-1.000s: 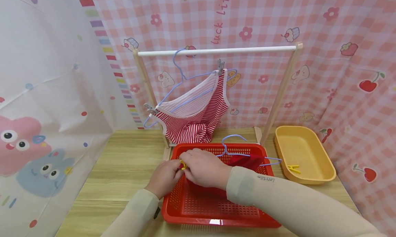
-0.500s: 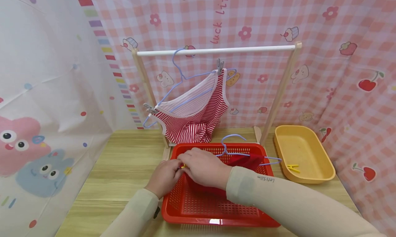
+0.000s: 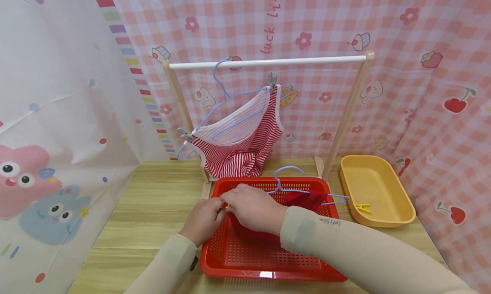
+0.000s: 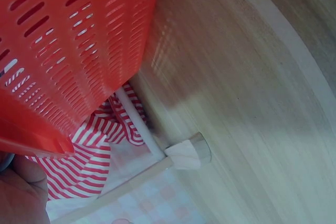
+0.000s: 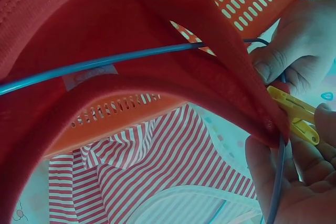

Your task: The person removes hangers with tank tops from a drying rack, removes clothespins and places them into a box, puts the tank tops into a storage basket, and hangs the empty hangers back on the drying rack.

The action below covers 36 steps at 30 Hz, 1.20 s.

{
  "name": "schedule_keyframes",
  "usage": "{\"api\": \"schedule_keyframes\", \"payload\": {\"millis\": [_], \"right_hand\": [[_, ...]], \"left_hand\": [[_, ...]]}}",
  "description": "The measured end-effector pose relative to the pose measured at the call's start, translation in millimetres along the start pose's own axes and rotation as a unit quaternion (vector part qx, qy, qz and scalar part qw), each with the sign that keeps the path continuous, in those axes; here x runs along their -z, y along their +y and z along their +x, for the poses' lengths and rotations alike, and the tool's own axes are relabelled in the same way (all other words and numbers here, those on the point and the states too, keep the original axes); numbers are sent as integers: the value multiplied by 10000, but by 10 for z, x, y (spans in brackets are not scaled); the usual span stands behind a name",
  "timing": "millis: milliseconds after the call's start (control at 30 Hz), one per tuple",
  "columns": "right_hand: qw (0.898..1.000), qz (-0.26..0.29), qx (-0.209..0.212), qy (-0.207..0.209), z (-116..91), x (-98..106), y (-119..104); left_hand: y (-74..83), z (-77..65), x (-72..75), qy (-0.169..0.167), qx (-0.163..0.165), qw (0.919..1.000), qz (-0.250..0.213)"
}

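Over the red basket (image 3: 264, 273), my right hand (image 3: 253, 208) pinches a yellow clothespin (image 5: 292, 109) between thumb and fingers. The clothespin sits on the shoulder strap of a red top (image 5: 94, 30), against the blue hanger (image 5: 131, 55). Beside it my left hand (image 3: 203, 220) holds the strap end and hanger between thumb and finger, as the right wrist view shows. In the head view the right hand hides most of the clothespin, and the rest of the top hangs down into the basket. The hanger's hook (image 3: 288, 168) points up toward the back.
Behind the basket, a striped red-and-white tank top (image 3: 238, 145) hangs tilted on another blue hanger, with a grey clip (image 3: 273, 83) at each strap. The rack's white rod (image 3: 307, 61) runs above. A yellow tray (image 3: 377, 187) holds one yellow clothespin (image 3: 363, 208).
A second ago more of the yellow clothespin showed between the hands; now only a sliver shows in the head view. The arms have hardly moved.
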State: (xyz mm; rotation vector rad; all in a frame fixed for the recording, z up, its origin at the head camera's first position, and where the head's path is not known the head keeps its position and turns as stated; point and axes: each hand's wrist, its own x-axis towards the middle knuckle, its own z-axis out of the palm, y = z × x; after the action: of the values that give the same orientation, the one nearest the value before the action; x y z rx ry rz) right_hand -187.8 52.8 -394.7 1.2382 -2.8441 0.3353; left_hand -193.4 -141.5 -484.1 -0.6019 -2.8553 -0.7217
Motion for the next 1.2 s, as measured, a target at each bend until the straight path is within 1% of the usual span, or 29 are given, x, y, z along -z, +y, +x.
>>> {"api": "schedule_keyframes", "payload": {"millis": [200,433,700,967,1200], "right_hand": [[10000,49,-42,-53,-1,35,-22],[9997,159,-131,-132,6,30,-18],[9999,60,23,88,3,24,-16],[9994,7,190,282,-7,16,-8],[9994,38,163,292,-10,16,-1]], "left_hand": [[-10,-2,-9,-6,6,10000,19],[-13,-6,-4,-23,3,10000,14],[-7,-7,4,-27,-10,10000,-42],[-11,-5,-7,57,-85,9999,33],[-18,-8,-13,95,-175,9998,70]]}}
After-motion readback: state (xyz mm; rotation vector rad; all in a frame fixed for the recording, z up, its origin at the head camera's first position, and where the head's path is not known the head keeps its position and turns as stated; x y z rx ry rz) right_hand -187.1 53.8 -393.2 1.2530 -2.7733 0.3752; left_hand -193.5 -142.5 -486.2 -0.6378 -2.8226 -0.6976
